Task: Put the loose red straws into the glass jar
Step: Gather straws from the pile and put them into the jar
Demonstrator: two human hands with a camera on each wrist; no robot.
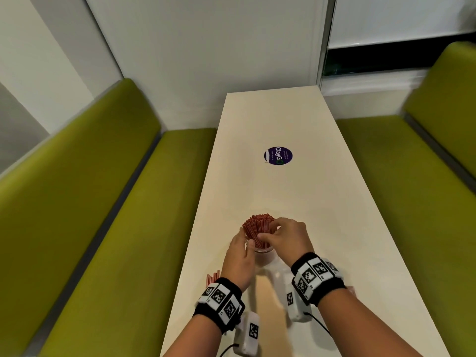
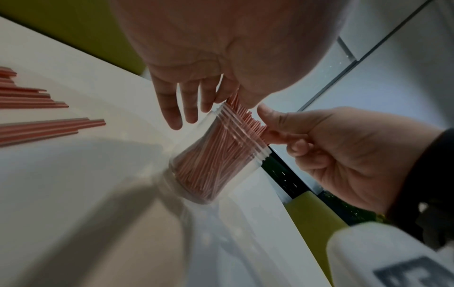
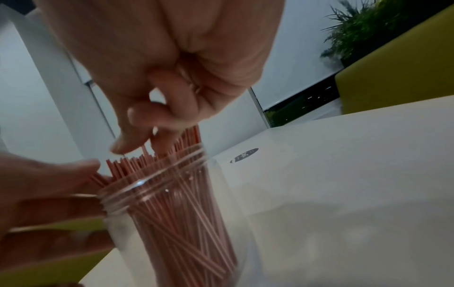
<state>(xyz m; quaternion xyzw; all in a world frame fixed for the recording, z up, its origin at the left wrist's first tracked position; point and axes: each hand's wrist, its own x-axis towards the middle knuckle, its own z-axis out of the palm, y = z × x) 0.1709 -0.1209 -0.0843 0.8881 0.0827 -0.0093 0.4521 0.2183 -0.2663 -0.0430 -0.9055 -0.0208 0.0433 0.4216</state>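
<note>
A clear glass jar (image 1: 262, 249) stands on the white table (image 1: 309, 202), packed with upright red straws (image 1: 257, 226) that rise above its rim. My left hand (image 1: 246, 243) lies against the jar's left side, fingers straight (image 2: 189, 108) along the rim and the bundle. My right hand (image 1: 268, 234) reaches over from the right, thumb (image 2: 267, 116) and curled fingers (image 3: 137, 120) pinching the straw tops. In the right wrist view the jar (image 3: 172, 223) fills the lower middle. Several loose red straws (image 1: 212, 276) lie flat by the table's left edge, also visible in the left wrist view as loose straws (image 2: 49, 124).
A round dark sticker (image 1: 278, 155) sits mid-table beyond the jar. Green benches (image 1: 103, 215) run along both long sides of the table, the right bench (image 1: 412, 189) close to its edge. A wall closes off the far end. A plant (image 3: 363, 29) stands behind the right bench.
</note>
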